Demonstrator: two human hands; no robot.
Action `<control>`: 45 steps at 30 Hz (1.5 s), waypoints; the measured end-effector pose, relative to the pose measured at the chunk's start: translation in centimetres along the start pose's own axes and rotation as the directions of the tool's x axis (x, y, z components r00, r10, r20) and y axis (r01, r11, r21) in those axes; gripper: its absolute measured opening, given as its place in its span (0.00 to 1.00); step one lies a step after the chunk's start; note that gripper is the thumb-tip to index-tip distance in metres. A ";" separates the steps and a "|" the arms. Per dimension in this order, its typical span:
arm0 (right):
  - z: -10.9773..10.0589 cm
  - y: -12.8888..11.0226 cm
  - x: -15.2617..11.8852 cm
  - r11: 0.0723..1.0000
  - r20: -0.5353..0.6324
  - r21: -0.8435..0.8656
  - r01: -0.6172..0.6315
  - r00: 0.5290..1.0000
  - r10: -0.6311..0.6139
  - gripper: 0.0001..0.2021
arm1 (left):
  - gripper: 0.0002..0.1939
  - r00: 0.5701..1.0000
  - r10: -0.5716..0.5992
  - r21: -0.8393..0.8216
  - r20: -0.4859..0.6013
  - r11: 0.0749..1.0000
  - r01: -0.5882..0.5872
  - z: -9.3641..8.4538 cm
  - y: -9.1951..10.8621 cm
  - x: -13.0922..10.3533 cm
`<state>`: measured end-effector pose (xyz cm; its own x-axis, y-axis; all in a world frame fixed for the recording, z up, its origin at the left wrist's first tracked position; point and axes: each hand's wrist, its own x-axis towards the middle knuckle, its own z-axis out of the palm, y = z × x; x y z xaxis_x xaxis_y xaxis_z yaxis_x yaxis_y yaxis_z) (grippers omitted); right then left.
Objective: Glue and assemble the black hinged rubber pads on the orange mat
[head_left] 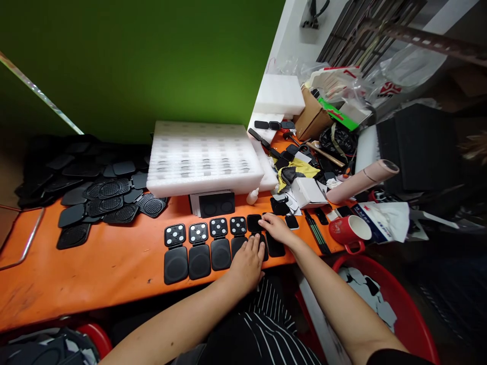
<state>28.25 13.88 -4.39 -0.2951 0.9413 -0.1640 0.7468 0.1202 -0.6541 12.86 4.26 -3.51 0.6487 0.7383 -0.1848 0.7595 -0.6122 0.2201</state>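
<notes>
A row of black hinged two-panel cases lies unfolded along the table's front edge. Several upper panels, such as this dotted panel (174, 234), bear white round dots; the lower panel (176, 265) has a faint circle. My left hand (248, 259) lies with fingers spread over the lower panels near the row's right end, partly hiding them. My right hand (277, 228) has its fingers close together at the right edge of a plain black upper panel (254, 223), seemingly gripping it. Beside them lies another black panel (274, 245), partly under my right wrist.
Behind the row stands a white foam block (205, 157), with a small white bottle (252, 196) before it. Black cases (110, 195) pile up at left. A red mug (349, 230), pink flask (363, 181) and white box (309, 192) stand right. A red tub (411, 314) sits below.
</notes>
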 end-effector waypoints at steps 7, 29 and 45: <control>-0.2 0.2 -0.1 0.994 0.015 0.034 0.100 0.995 -0.100 0.12 | 0.41 1.000 -0.008 -0.005 0.013 1.000 0.008 0.1 0.0 0.0; 0.3 -1.5 0.1 0.952 -0.052 -0.279 -0.126 0.992 0.116 0.10 | 0.42 1.000 0.000 -0.026 -0.001 1.000 0.000 0.4 -0.1 0.0; 2.6 -2.6 -4.2 0.923 -0.040 -0.328 0.202 0.973 -0.227 0.15 | 0.39 0.999 0.034 0.040 0.008 0.999 -0.034 1.0 0.0 0.0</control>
<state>26.04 8.80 -3.93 -0.4324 0.9015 0.0187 0.8253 0.4041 -0.3945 12.89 3.97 -4.45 0.6741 0.7151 -0.1849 0.7385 -0.6477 0.1874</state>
